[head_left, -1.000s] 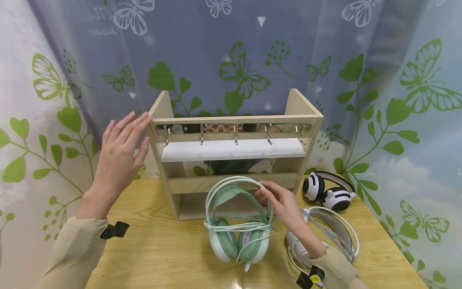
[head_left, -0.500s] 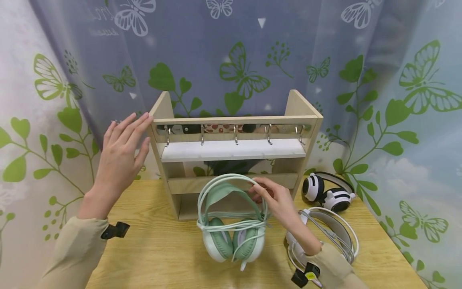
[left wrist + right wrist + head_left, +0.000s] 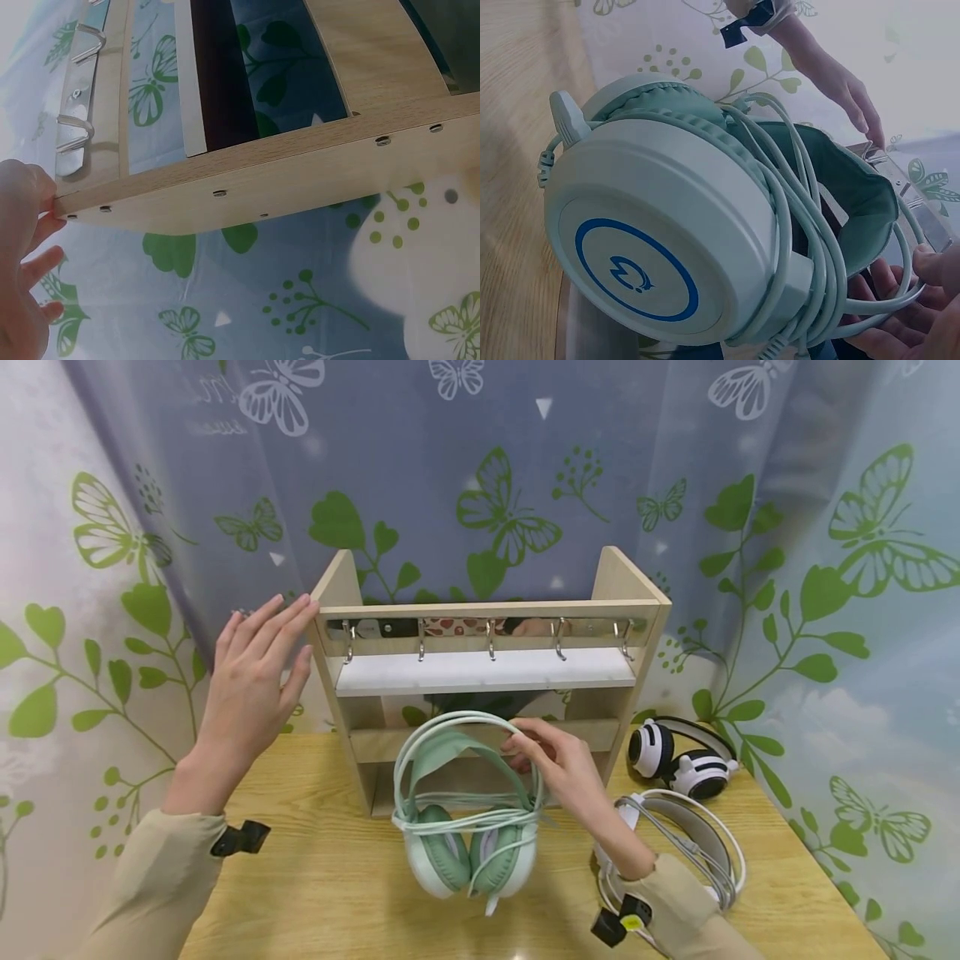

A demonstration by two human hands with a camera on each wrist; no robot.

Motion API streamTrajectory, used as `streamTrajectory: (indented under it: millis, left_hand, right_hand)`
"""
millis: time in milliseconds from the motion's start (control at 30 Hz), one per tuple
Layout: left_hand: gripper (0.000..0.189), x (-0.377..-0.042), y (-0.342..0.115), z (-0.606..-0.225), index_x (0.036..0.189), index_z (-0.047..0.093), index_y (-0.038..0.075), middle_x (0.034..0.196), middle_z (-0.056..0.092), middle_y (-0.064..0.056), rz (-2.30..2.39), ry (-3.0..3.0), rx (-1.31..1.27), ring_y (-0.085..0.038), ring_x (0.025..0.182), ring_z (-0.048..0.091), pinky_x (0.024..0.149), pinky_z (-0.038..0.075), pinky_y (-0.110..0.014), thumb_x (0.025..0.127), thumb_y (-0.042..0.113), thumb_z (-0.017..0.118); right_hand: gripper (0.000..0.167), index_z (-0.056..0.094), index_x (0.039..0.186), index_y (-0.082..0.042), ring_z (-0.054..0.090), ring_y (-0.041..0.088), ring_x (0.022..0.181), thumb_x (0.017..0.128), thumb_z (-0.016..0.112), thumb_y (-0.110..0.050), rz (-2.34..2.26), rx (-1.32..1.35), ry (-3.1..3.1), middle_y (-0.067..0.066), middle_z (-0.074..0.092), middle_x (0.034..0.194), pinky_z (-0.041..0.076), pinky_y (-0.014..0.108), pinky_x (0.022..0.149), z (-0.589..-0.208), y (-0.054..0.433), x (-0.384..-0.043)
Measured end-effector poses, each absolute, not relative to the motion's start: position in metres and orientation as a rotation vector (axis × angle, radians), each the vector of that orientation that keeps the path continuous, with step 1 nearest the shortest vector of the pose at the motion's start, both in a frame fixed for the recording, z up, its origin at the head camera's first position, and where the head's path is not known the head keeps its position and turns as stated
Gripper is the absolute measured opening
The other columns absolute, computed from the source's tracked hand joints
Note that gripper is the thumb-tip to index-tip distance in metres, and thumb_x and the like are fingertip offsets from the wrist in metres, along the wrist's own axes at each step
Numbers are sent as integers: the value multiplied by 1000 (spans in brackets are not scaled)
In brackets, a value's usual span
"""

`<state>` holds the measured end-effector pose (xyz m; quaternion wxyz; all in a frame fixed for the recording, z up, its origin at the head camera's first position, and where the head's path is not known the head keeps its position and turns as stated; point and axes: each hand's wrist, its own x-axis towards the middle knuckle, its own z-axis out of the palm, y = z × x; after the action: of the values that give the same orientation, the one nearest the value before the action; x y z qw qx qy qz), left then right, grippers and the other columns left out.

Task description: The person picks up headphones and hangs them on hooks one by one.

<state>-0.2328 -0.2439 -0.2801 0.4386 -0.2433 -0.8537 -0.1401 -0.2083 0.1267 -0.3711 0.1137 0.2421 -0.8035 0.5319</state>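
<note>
My right hand (image 3: 555, 764) pinches the headband of a mint green and white headset (image 3: 442, 860), which hangs with its earcups downward in front of the wooden rack (image 3: 495, 610). The headset's cable is wound around it between headband and earcups. In the right wrist view, one white earcup (image 3: 637, 277) with a blue ring faces the camera, and my fingers (image 3: 930, 270) curl around the band. My left hand (image 3: 251, 681) touches the rack's upper left corner, its fingers extended. In the left wrist view, the fingertips meet the end of the side panel (image 3: 225, 176).
A row of metal hooks (image 3: 491, 639) runs along the rack's upper rail, above a white shelf (image 3: 480, 672). Right of the rack, a black and white headset (image 3: 701, 772) lies on the wooden table (image 3: 300, 877). Nearer lies a white and grey headset (image 3: 705, 835), partly behind my right forearm.
My right hand has carried the mint green headset to the left and slightly up. The left hand keeps its place on the rack's corner.
</note>
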Motion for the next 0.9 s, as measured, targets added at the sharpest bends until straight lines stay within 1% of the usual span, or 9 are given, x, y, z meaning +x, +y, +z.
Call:
streamTrajectory:
  millis: [133,300,367,467,600,733,900]
  left_hand:
    - [50,-233,-244,-281,151,50,14,154,50,-5,-358,-2127,-601,-30,147,36,124,15,-54,101,10,57]
    - [50,-234,-243,-281,151,50,14,154,50,-5,-362,-2125,-602,-30,147,36,124,15,-54,102,10,57]
    - [51,-234,-243,-281,152,49,14,154,50,-5,-360,-2123,-602,-30,147,36,124,15,-54,102,10,57]
    - [50,-233,-243,-281,152,49,14,154,50,-6,-360,-2122,-603,-30,147,36,124,15,-54,102,10,57]
    - [50,-232,-242,-280,151,50,13,153,50,-7,-356,-2120,-603,-30,147,36,124,15,-54,102,10,57]
    - [50,-233,-243,-280,151,50,14,153,51,-6,-355,-2117,-603,-30,147,36,124,15,-55,102,10,57]
    - [50,-234,-244,-281,151,51,14,153,51,-7,-353,-2115,-604,-30,147,37,123,15,-55,101,9,58]
  right_hand:
    - [27,68,127,-7,74,19,78,105,57,-18,1570,719,-2344,9,76,101,61,36,71,-369,122,-211]
    - [27,68,127,-6,74,27,79,105,57,-18,1577,712,-2341,10,76,100,61,40,72,-366,118,-213]
    - [27,68,127,-6,74,29,80,105,57,-18,1578,714,-2339,11,76,100,62,40,72,-365,116,-214]
    - [28,67,127,-4,74,28,81,105,57,-17,1599,721,-2331,13,75,101,62,40,73,-364,114,-214]
    - [29,66,129,-4,74,27,81,105,57,-17,1611,736,-2319,13,75,102,61,43,75,-361,112,-215]
    - [29,66,130,-4,74,32,82,105,56,-18,1610,754,-2310,13,75,102,61,44,75,-358,109,-217]
    - [29,66,129,-4,74,28,81,105,56,-17,1605,784,-2298,13,75,102,61,46,73,-356,104,-218]
